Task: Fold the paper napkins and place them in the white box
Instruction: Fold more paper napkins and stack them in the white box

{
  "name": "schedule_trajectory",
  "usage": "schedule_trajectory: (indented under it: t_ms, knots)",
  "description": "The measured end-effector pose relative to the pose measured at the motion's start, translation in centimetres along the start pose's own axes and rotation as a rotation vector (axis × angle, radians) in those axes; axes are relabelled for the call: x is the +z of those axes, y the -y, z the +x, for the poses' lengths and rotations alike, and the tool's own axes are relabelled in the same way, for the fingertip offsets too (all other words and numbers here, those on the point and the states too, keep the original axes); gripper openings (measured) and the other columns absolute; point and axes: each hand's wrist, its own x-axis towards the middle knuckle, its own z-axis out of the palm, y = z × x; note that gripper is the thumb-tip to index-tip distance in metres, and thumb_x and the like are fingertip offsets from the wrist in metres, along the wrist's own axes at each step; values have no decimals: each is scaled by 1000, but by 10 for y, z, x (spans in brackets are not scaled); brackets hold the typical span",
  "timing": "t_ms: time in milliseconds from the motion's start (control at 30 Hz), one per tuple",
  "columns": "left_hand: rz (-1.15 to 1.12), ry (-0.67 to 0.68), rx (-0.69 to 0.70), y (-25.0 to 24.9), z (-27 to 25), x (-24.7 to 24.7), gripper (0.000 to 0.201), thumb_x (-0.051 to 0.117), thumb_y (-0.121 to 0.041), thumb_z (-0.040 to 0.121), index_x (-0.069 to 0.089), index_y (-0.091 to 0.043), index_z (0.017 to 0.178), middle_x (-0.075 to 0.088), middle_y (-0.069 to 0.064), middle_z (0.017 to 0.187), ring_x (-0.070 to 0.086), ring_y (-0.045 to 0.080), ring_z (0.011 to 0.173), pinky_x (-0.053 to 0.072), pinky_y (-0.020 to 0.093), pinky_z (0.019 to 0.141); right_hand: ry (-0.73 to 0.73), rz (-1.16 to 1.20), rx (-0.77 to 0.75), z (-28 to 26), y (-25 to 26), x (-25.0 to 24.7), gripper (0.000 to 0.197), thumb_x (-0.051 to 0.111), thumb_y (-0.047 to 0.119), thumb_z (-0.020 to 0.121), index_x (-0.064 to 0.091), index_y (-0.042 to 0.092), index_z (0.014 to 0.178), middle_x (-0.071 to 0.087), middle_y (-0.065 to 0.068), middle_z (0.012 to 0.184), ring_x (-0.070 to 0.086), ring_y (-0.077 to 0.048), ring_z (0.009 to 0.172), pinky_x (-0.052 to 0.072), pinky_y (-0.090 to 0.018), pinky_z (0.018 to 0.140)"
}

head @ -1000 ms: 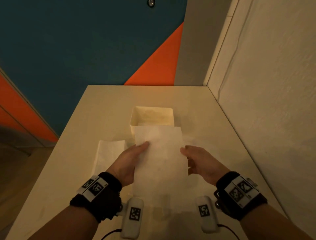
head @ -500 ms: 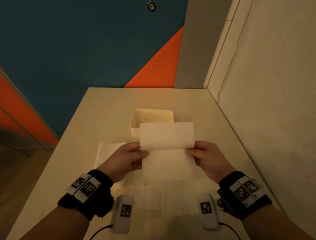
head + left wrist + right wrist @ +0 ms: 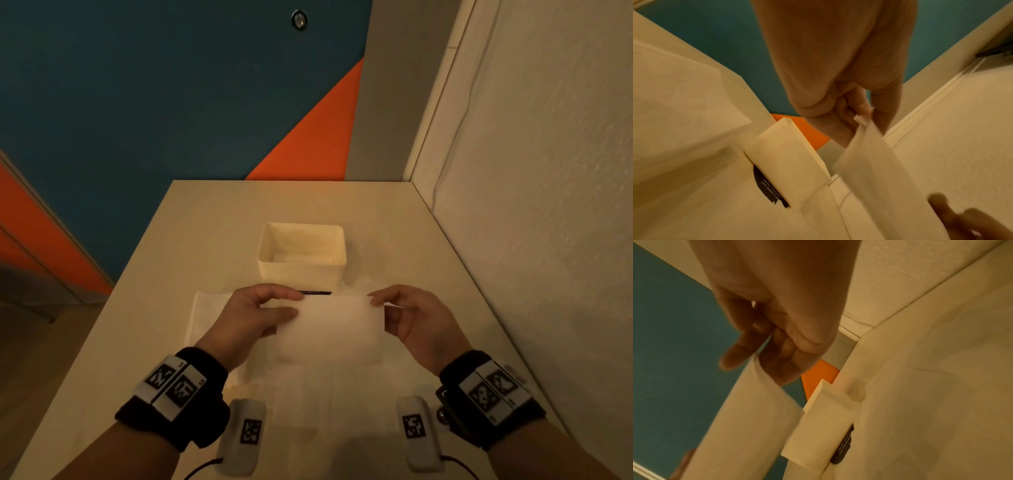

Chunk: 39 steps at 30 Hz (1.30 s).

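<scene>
1. Nearest the person, more flat napkins (image 3: 308,404) are lying on the table (image 3: 212,219), spreading under the wrists.
2. Just above them, the left hand (image 3: 251,317) and the right hand (image 3: 416,320) are holding a folded napkin (image 3: 334,325) between them, off the table surface.
3. The left hand's thumb and fingers are pinching the napkin's upper left corner; the left wrist view is showing the paper's edge (image 3: 865,120) clamped between the fingertips.
4. The right hand is pinching the upper right corner in the same way, fingers closed together on the paper (image 3: 756,410), though that view is blurred, so the exact grip is hard to read.
5. To the left, another napkin (image 3: 209,318) is lying flat on the table, partly hidden by the left hand.
6. Behind the held napkin, a dark printed label (image 3: 315,293) is peeking out at the foot of the box.
7. Farthest back, the white box (image 3: 301,277) is standing upright and open-topped on the table, apart from both hands.
</scene>
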Motion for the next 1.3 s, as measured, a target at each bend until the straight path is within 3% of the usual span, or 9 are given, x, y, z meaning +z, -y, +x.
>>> schedule_trajectory:
  t_ms: [100,200,400,567,667,900,1000,1100,1300]
  knots:
    - [19,-41,56,5,-1,3,28,65,12,77,72,-14,78,68,-1,81,61,10,60,51,18,54,26,-54,33,-2,2,6,21,47,2,92,53,17,106,64,-14,87,62,-25,74,53,-37,66]
    - [-9,-22,73,4,-3,5,27,63,12,79,71,-14,83,66,-5,86,63,8,63,51,18,56,20,-270,7,-1,-1,9,50,63,-8,81,48,27,114,70,-21,93,67,-27,82,55,-46,75]
    - [265,338,-34,-14,-6,-1,21,67,-5,83,76,-21,94,71,-3,106,68,10,87,52,20,67,164,-565,-43,7,15,17,57,66,-10,79,46,28,117,71,-22,92,68,-39,86,57,-49,76]
    - [484,545,12,-11,-3,11,30,66,-3,84,73,-24,105,69,-9,114,63,6,106,48,17,90,381,-841,-156,17,22,39,55,69,-3,77,48,31,115,70,2,73,62,-21,62,52,-31,59]
    - [478,455,23,-2,0,10,35,68,1,81,74,-27,101,70,-15,110,62,1,104,48,16,90,351,-882,-209,24,17,44,48,70,0,78,50,26,114,49,10,53,41,-6,51,36,-18,53]
    - [278,-123,-10,9,0,-40,32,67,0,81,71,-24,103,63,-4,113,64,19,94,55,28,69,-64,-1056,-13,38,-23,-18,35,76,15,77,55,23,105,58,2,95,56,-17,88,47,-21,75]
    - [407,-250,-26,21,2,-70,33,68,-1,81,68,-26,102,60,3,116,60,25,94,50,33,71,58,-1350,180,32,-46,-41,66,81,30,71,47,24,128,47,2,129,45,-20,122,40,-33,100]
    - [547,-291,-85,32,3,-89,35,67,-1,81,65,-26,106,57,6,117,56,29,97,48,36,78,171,-1574,312,21,-69,-50,116,81,53,61,11,30,151,5,5,159,9,-22,146,18,-45,117]
    - [717,-320,-127,49,6,-100,39,66,2,80,61,-25,108,56,12,119,50,27,96,42,34,82,286,-1651,392,3,-87,-47,133,78,63,58,-16,34,149,-24,4,157,-16,-25,146,1,-50,117]
